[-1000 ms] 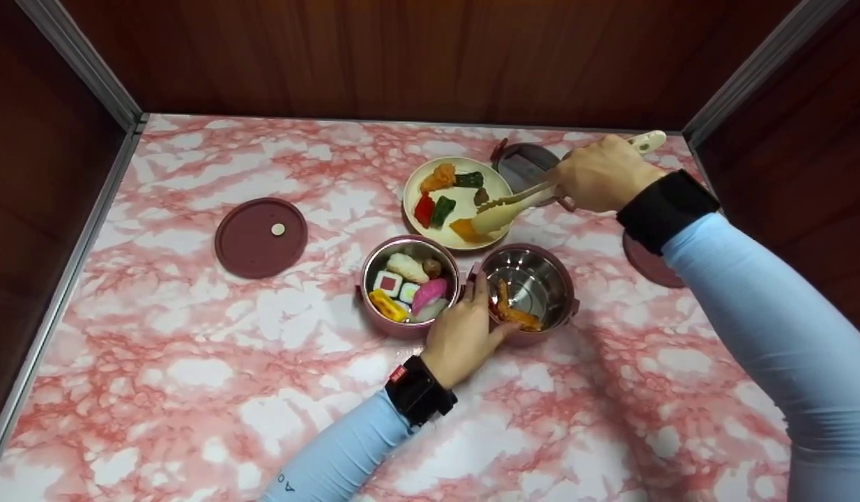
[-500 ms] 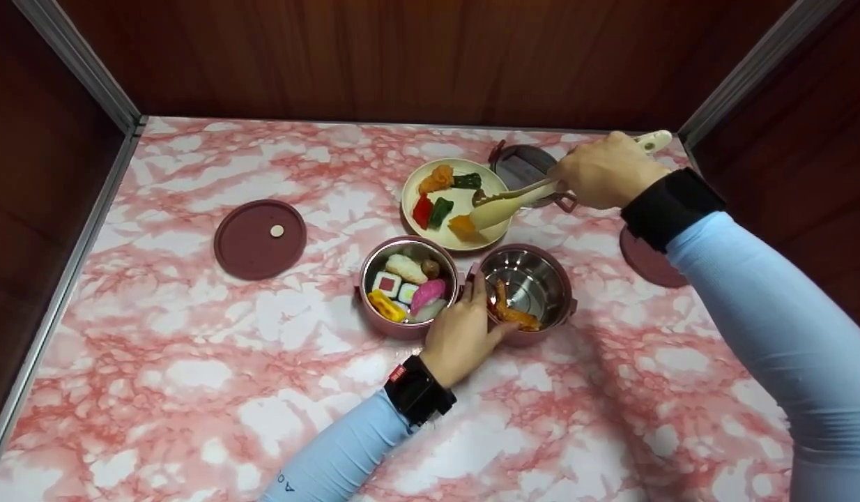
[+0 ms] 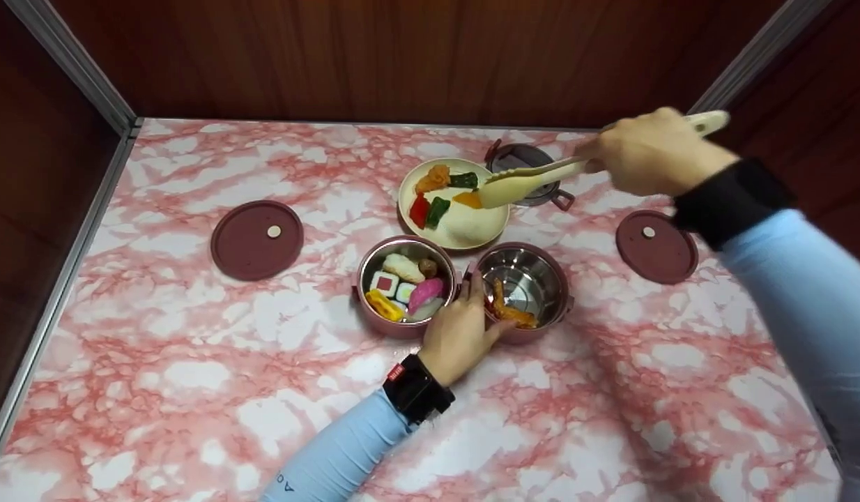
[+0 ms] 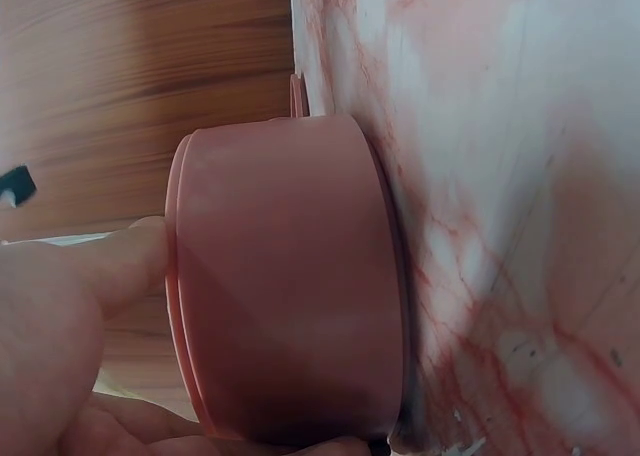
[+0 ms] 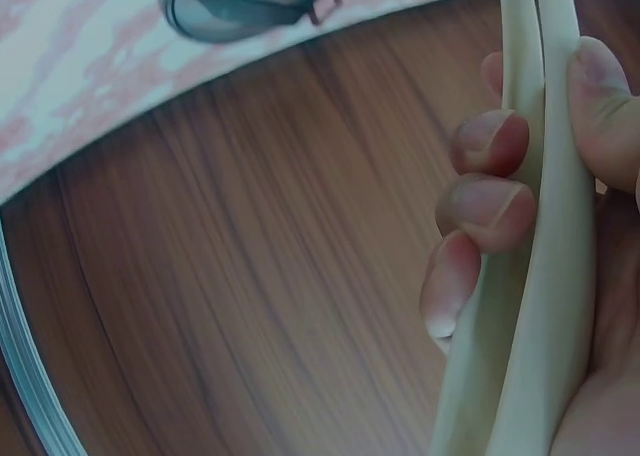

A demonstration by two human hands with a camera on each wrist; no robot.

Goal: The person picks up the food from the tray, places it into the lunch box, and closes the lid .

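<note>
Cream tongs (image 3: pixel 531 184) jut leftward from the right hand (image 3: pixel 646 153).

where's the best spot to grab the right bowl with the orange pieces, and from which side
Probably the outer wall of the right bowl, just under the rim near the small side tab, coming from its right. It stands upright with a round wall, and its left side is crowded by the left hand and the left bowl.

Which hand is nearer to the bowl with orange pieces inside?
Left. The left hand holds the bowl at its left side; the right hand is beyond it, to the right.
</note>
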